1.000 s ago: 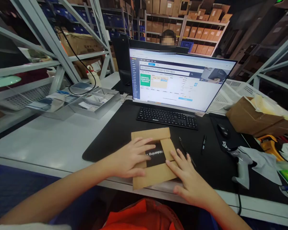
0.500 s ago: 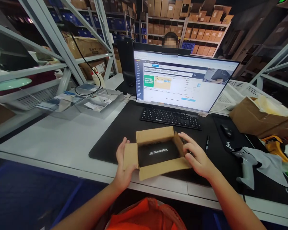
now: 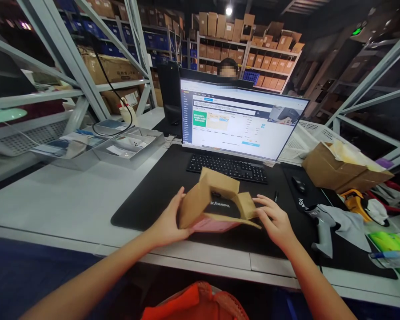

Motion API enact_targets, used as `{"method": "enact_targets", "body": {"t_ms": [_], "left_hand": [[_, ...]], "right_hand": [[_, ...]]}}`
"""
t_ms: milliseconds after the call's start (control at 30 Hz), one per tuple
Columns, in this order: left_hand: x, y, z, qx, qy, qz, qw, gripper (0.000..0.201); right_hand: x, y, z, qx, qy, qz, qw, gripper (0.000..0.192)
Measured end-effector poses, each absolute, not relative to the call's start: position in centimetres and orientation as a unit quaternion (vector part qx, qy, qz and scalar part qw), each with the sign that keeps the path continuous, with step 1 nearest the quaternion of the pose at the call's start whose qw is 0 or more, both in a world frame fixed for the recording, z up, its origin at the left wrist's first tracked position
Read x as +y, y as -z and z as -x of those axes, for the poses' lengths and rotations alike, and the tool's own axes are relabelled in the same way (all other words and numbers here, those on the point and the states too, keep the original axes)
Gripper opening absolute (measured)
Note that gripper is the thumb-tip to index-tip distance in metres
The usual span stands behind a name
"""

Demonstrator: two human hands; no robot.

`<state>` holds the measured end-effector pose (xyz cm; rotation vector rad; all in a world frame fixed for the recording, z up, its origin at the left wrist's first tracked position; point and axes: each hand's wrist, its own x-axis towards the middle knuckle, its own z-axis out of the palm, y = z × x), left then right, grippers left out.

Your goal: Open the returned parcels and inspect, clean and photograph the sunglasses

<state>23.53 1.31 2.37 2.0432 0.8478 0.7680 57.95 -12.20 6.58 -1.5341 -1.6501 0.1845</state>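
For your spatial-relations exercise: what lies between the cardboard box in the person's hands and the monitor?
In the head view, a black keyboard lies on the black desk mat between the cardboard box and the monitor.

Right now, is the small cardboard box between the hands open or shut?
Open. The cardboard box has its flaps spread, showing a black item inside; left hand holds one side, right hand the other.

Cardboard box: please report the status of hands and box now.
Left hand grips cardboard box, tilted, flaps open. Right hand at right flap. Keyboard close behind.
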Motion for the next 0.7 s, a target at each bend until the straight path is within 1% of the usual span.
{"method": "enact_targets", "body": {"t_ms": [100,167,200,267,333,367,467,567,633,700], "left_hand": [[2.9,-5.9,-25.0,0.262,-0.379,-0.790,0.405,0.123],[3.7,-7.6,-26.2,0.245,-0.393,-0.800,0.382,0.116],[4.0,-8.0,-26.7,0.245,-0.381,-0.810,0.372,0.114],[4.3,-8.2,-27.3,0.242,-0.331,-0.832,0.373,0.117],[4.4,-7.9,-27.6,0.233,-0.285,-0.845,0.387,0.124],[4.3,-8.0,-27.8,0.229,-0.275,-0.850,0.387,0.126],[4.0,-9.7,-29.0,0.228,-0.275,-0.863,0.358,0.126],[3.7,-13.1,-31.6,0.212,-0.235,-0.890,0.330,0.120],[4.0,-15.2,-33.6,0.204,-0.206,-0.897,0.334,0.115],[4.7,-16.5,-35.3,0.205,-0.187,-0.888,0.367,0.110]], "right_hand": [[-10.8,-8.5,-56.4,-0.651,-0.140,0.595,0.449,0.025],[-9.7,-8.5,-54.9,-0.614,-0.244,0.578,0.479,0.032],[-9.2,-8.1,-54.2,-0.585,-0.310,0.562,0.496,0.037],[-8.7,-6.9,-53.2,-0.515,-0.433,0.516,0.530,0.045],[-8.7,-5.5,-52.9,-0.457,-0.512,0.468,0.556,0.049],[-8.8,-4.9,-52.8,-0.433,-0.532,0.454,0.569,0.051],[-9.0,-3.8,-52.4,-0.391,-0.551,0.437,0.593,0.056],[-8.4,-3.4,-51.7,-0.389,-0.535,0.440,0.608,0.055],[-7.8,-2.9,-51.5,-0.384,-0.497,0.453,0.632,0.060],[-7.2,-2.4,-51.7,-0.378,-0.470,0.459,0.652,0.069]]}}
